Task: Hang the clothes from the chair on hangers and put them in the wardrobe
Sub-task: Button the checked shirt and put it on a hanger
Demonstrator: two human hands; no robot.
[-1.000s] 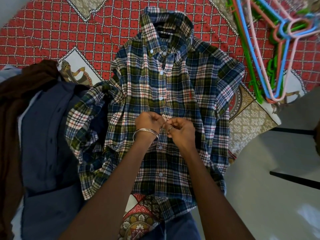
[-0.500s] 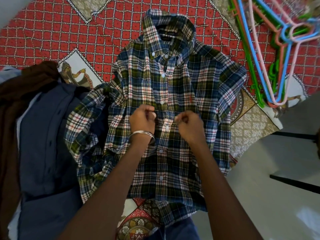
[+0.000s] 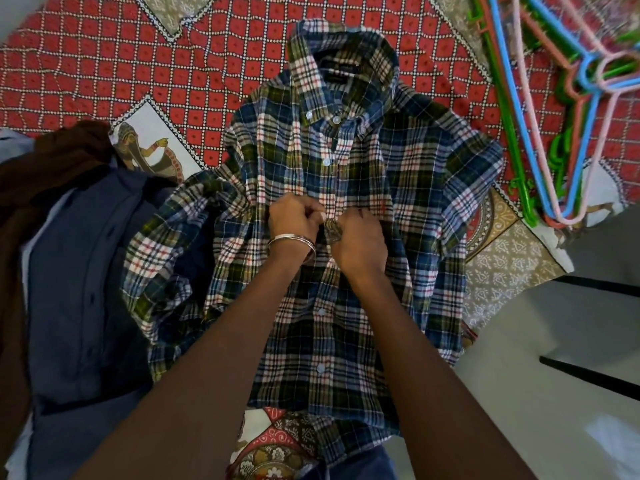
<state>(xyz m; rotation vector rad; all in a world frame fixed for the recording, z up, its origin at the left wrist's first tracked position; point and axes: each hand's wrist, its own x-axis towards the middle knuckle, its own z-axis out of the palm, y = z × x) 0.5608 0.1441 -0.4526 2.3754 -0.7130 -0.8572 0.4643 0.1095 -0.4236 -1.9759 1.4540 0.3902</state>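
Head view, plaid shirt (image 3: 349,202) spread front-up on red patterned bedspread (image 3: 104,64), left hand (image 3: 294,220) and right hand (image 3: 360,237) pinching its button placket mid-chest, plastic hangers (image 3: 554,109) far right, navy garment (image 3: 79,271) near left.

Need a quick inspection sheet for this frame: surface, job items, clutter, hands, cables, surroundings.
Surface: red patterned bedspread, printed panels along its edge.
Job's things: plaid shirt lying flat, collar away from the person; plastic hangers piled at top right.
Clutter: navy garment and brown garment heaped at left.
Hands: left hand and right hand both pinch the shirt's button placket mid-chest; metal bangle on left wrist.
Cables: nothing seen.
Surroundings: pale floor at right with dark bars across it.
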